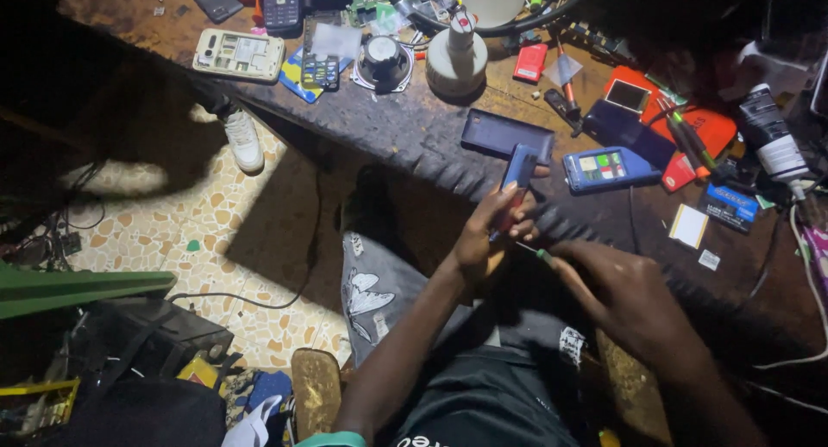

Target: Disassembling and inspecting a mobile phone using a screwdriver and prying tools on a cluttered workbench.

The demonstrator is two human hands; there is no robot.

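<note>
My right hand (625,296), nearest, grips a green-tipped screwdriver (542,256); my left hand (487,231) clasps a small blue phone (519,173) upright at the workbench (405,128) edge, beside a dark phone cover (505,134).

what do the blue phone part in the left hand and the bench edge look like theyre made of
Blue phone part: likely moulded plastic, a smooth, evenly coloured thin shell. Bench: probably wood, dark, worn and rough, with a ridged, chipped front edge, though grime leaves it open.

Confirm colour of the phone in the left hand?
Blue phone, gripped by the left hand; head view.
</note>
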